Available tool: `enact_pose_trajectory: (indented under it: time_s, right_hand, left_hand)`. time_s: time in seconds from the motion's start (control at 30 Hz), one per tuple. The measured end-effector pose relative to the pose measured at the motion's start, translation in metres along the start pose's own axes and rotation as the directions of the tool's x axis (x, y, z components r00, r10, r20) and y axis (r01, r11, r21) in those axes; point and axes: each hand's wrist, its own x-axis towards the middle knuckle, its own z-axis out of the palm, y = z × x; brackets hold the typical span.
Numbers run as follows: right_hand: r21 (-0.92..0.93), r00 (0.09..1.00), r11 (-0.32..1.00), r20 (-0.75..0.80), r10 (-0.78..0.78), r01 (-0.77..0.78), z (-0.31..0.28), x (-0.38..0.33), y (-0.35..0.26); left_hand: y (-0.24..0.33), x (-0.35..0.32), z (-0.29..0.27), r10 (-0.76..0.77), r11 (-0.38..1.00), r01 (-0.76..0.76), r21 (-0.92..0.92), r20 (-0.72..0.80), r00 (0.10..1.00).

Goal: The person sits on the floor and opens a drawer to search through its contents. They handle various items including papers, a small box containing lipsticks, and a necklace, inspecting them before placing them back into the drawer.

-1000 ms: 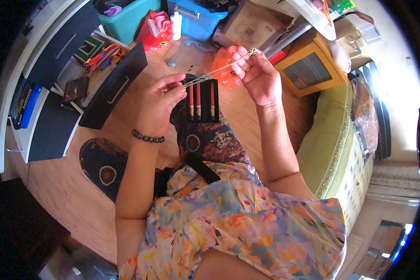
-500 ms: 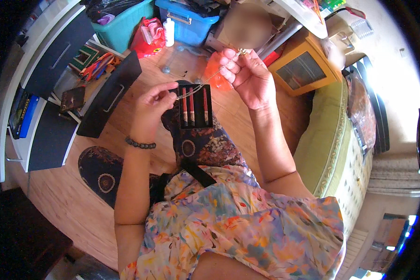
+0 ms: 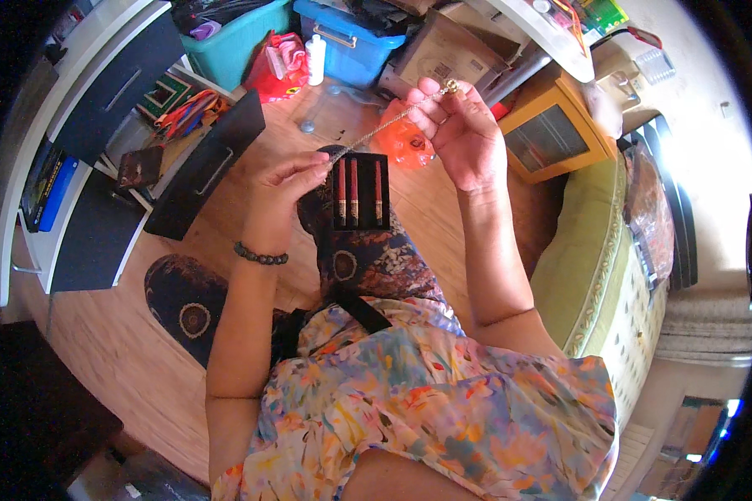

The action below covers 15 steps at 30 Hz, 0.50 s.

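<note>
A thin metal chain [image 3: 382, 127] is stretched at a slant between my two hands. My left hand [image 3: 287, 179] pinches its lower end, a dark beaded bracelet around the wrist. Higher and to the right, my right hand [image 3: 464, 134] grips the other end, where a small gold-coloured piece [image 3: 451, 85] shows at the fingertips. Just below the chain, a black box [image 3: 365, 192] lies on my leg. Inside it are three slim reddish tubes with gold-coloured ends, upright in the view.
At left a dark drawer [image 3: 205, 167] stands pulled out, with orange cords inside. Beyond are a teal bin [image 3: 234, 46], a blue bin [image 3: 351, 42], a red bag [image 3: 267, 71] and a white bottle [image 3: 315, 60]. An orange cabinet [image 3: 551, 125] and green bed edge [image 3: 572, 250] are at right.
The chain, slack and sagging before, is now pulled straight. My right hand has moved slightly up and right, away from the left. The whole view has shifted a little.
</note>
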Motion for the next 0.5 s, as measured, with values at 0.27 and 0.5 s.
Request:
enact_pose_trajectory:
  time_s: [0.27,0.5]
  right_hand:
    - [-0.029,0.999,0.999,-0.018,0.043,-0.044,-0.006,-0.002,0.014]
    - [0.059,0.995,0.994,-0.018,0.097,-0.096,-0.008,-0.007,0.030]
  left_hand:
    - [0.010,0.004,-0.015,0.094,0.857,-0.031,-0.514,0.097,0.991]
    - [0.022,0.012,-0.019,0.148,0.614,0.067,-0.786,0.198,0.969]
